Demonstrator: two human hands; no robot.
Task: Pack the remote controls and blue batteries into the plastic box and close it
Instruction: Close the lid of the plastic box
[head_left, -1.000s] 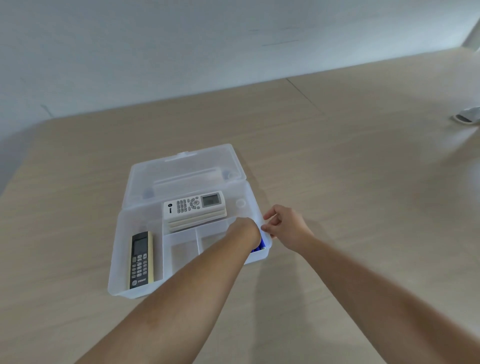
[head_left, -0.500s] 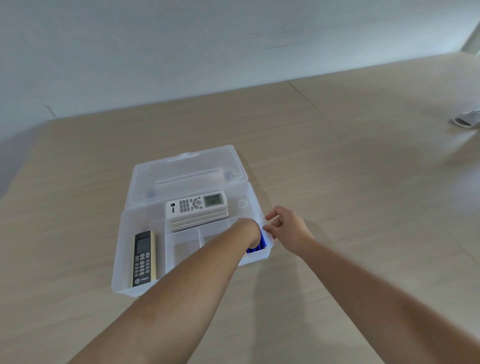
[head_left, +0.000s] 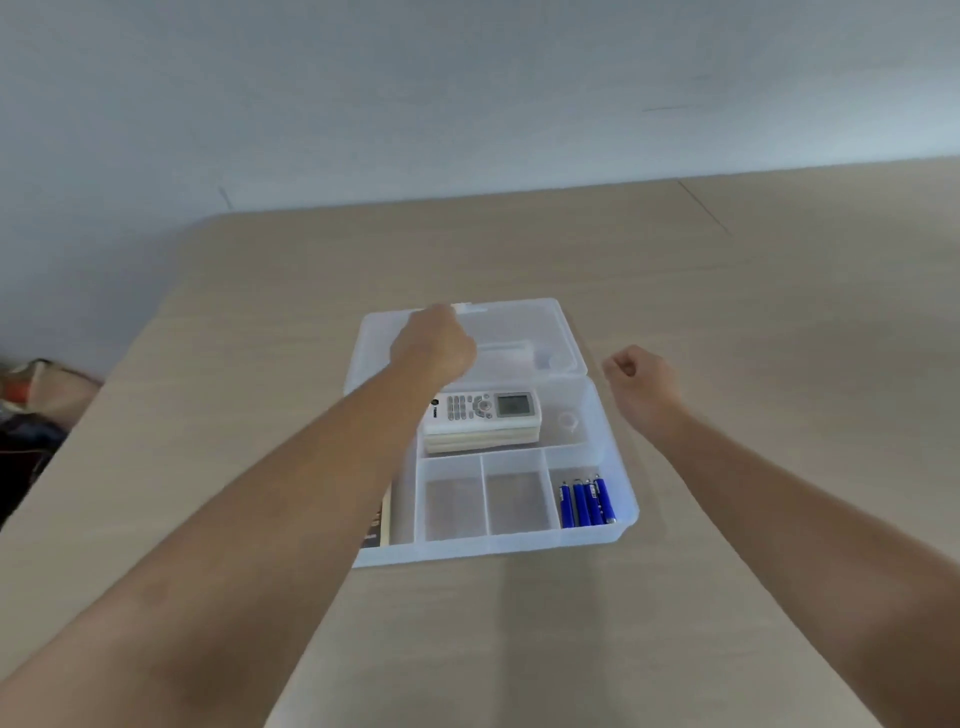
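Pale wood grain fills the table (head_left: 753, 322) we lean over, with a plain light wall behind it. On it sits our clear plastic box (head_left: 498, 546), its lid (head_left: 524, 325) thrown open flat on the far side. Our left hand (head_left: 434, 345) reaches across the box to the lid's far edge, fingers curled over near the small latch tab; whether they actually pinch the edge we cannot tell, since the hand is blurred and seen from behind. Just beneath that wrist, in the long rear compartment, lies the white remote (head_left: 480, 410), screen to the right, resting on top of another pale flat item. Our left forearm covers most of the dark remote (head_left: 376, 522) in the narrow compartment on the left side; only a sliver shows. Nearer to us and to the right of the left hand, the blue batteries (head_left: 587, 501) lie side by side in the front right compartment, beside two bare compartments. Our right hand (head_left: 641, 382) hovers just right of the box, loosely curled into a fist, holding nothing and touching nothing. Off past the table's left edge we see some dark, cluttered things (head_left: 31, 410), too blurred to name.
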